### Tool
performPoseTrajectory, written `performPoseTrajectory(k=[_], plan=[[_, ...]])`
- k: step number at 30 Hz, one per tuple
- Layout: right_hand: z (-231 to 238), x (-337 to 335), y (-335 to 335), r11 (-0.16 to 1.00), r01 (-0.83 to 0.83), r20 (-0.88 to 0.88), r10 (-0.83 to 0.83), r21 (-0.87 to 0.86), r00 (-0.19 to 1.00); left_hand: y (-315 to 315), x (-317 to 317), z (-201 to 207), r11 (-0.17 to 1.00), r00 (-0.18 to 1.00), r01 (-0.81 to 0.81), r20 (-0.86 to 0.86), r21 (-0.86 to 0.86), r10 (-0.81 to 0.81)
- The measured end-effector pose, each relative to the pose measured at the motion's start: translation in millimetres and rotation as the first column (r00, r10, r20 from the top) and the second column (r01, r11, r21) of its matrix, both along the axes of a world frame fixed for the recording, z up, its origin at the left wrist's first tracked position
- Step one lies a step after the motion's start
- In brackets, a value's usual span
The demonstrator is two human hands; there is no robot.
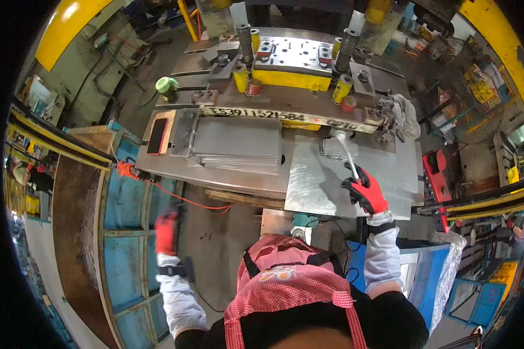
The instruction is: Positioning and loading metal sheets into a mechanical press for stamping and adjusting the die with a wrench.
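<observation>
My right hand (365,191), in a red and black glove, is closed round a long white-handled tool (348,156). The tool's far end rests over a small grey piece (330,149) on a shiny metal sheet (308,180); its exact shape is unclear. Low at the left, over the floor, my left hand (167,232) wears a similar glove and is smeared by motion, so its fingers cannot be read. To the left of the metal sheet lies a stack of flat grey metal plates (237,136).
Beyond the plates stands a press die (294,58) with upright posts. A dark phone (158,136) lies at the bench's left, with a green-lidded bottle (166,86) behind. Grey rags (403,116) and a red control box (436,183) sit right. A blue frame (122,232) stands left.
</observation>
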State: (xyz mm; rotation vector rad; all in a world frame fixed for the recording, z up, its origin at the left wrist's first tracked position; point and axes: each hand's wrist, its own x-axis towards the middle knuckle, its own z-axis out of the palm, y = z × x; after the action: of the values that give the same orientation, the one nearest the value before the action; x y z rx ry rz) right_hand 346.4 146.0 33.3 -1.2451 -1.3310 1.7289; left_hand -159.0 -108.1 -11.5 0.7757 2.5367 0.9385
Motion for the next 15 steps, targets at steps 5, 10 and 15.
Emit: performPoseTrajectory(k=[5, 10, 15], plan=[[4.3, -75.3, 68.4, 0.909, -0.4, 0.035, 0.399, 0.113, 0.916, 45.9, 115.2, 24.5, 0.925, 0.765, 0.369, 0.594, -0.089, -0.248], [-1.7, -110.9, 132.8, 0.816, -0.574, 0.188, 0.554, 0.067, 0.811, 73.8, 152.2, 10.7, 0.863, 0.687, 0.498, 0.571, 0.081, -0.45], [31.3, -115.0, 112.5, 0.821, -0.523, 0.092, 0.517, 0.229, 0.851, 113.7, 161.5, -0.3, 0.822, 0.447, 0.29, 0.689, 0.491, -0.57]])
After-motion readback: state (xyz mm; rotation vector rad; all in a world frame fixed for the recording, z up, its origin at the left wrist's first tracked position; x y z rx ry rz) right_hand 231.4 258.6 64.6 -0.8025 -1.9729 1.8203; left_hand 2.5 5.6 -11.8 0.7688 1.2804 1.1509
